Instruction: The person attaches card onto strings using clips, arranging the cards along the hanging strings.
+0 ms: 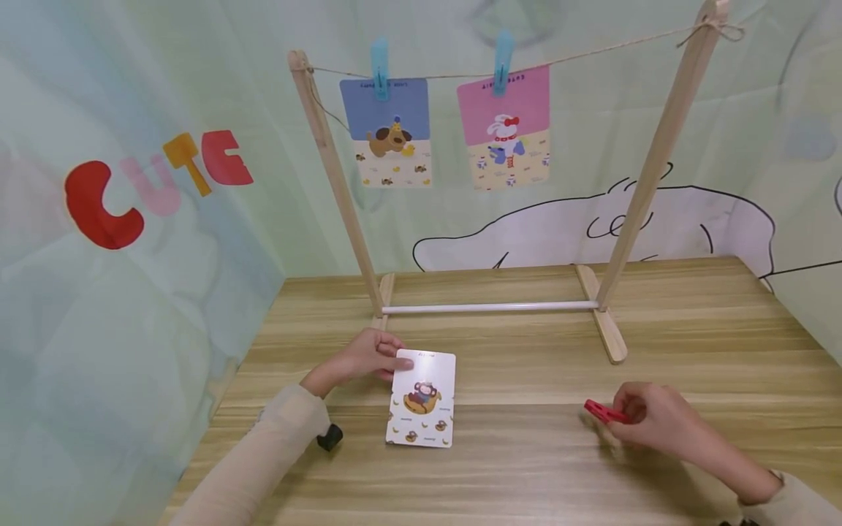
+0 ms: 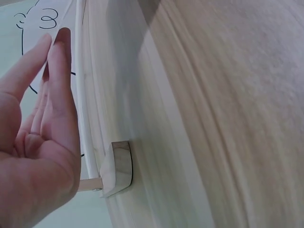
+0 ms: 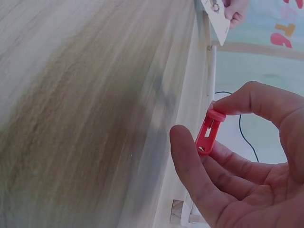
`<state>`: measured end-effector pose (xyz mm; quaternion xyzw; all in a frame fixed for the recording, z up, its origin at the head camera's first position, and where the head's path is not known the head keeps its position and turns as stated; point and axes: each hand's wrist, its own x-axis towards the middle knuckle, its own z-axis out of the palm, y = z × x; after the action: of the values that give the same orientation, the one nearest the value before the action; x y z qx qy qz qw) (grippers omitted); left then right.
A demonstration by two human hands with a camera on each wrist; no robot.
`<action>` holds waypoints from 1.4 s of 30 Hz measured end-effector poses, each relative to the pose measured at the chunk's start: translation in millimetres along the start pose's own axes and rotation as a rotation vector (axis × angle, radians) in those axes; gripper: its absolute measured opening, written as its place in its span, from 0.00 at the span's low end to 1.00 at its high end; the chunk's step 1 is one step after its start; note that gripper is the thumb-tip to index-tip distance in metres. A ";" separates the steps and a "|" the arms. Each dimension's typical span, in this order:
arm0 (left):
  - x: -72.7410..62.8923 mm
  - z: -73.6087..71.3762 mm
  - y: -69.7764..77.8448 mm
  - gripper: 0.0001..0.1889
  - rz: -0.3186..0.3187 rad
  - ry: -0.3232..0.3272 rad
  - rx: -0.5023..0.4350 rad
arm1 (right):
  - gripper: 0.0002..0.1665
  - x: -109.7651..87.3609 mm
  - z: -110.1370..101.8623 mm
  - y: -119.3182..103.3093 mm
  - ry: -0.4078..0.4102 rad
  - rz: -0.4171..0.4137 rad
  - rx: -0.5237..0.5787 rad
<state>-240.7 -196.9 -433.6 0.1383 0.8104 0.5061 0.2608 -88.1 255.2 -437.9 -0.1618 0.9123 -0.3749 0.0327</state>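
Observation:
My left hand pinches the upper left edge of a white card with a monkey and bananas printed on it, held over the table. In the left wrist view the thumb and fingers of that hand meet on the card's thin edge. On the right, my right hand holds a red clothespin above the table. The right wrist view shows the clothespin between the thumb and fingers.
A wooden frame stands at the back, a twine line strung across its top. Blue clothespins hold a dog card and a pink rabbit card on it. A white rod joins the feet above the wooden table.

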 end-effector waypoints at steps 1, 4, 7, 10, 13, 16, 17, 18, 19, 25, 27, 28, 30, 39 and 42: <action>0.2 0.0 0.7 0.13 0.000 0.002 -0.001 | 0.12 0.1 -0.7 0.3 -0.004 0.000 0.007; 0.0 0.6 4.4 0.14 -0.004 0.011 -0.011 | 0.11 0.5 -3.0 0.8 -0.028 0.016 0.058; -0.1 1.1 7.8 0.14 0.011 0.012 -0.022 | 0.10 1.0 -5.2 1.1 -0.055 0.038 0.130; 0.6 1.4 10.5 0.13 0.028 0.009 -0.043 | 0.09 1.3 -7.3 1.8 -0.076 0.060 0.192; 1.4 1.7 11.8 0.13 0.033 0.011 -0.061 | 0.08 1.6 -8.2 3.7 -0.073 0.070 0.207; 1.3 2.2 13.2 0.13 0.027 0.017 -0.072 | 0.08 1.5 -8.7 5.7 -0.072 0.082 0.215; 1.4 2.2 13.5 0.13 0.025 0.018 -0.075 | 0.08 1.5 -8.9 6.0 -0.071 0.085 0.219; 1.7 2.2 13.9 0.13 0.026 0.017 -0.078 | 0.08 1.4 -9.4 6.1 -0.071 0.088 0.225; 1.7 2.3 14.5 0.12 0.024 0.016 -0.083 | 0.08 1.2 -10.0 6.1 -0.073 0.090 0.231; 2.7 1.5 20.2 0.10 0.009 0.034 -0.085 | 0.08 0.3 -13.6 4.9 -0.052 0.085 0.245; 3.1 1.4 22.1 0.10 0.004 0.046 -0.087 | 0.09 0.2 -14.4 4.9 -0.043 0.086 0.248; 3.3 1.4 22.8 0.10 0.003 0.053 -0.090 | 0.09 0.1 -14.7 5.0 -0.041 0.085 0.256; 3.8 1.5 24.0 0.11 -0.001 0.061 -0.099 | 0.09 0.2 -15.2 5.7 -0.036 0.091 0.266; 4.7 2.1 31.0 0.13 0.021 0.053 -0.085 | 0.10 0.8 -17.1 9.4 -0.044 0.107 0.308; 5.8 1.5 33.9 0.14 0.029 0.049 -0.060 | 0.10 0.9 -17.8 10.1 -0.045 0.106 0.311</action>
<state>-246.0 -177.7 -405.5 0.1296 0.7988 0.5373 0.2375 -95.0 273.6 -432.1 -0.1147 0.8495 -0.5056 0.0976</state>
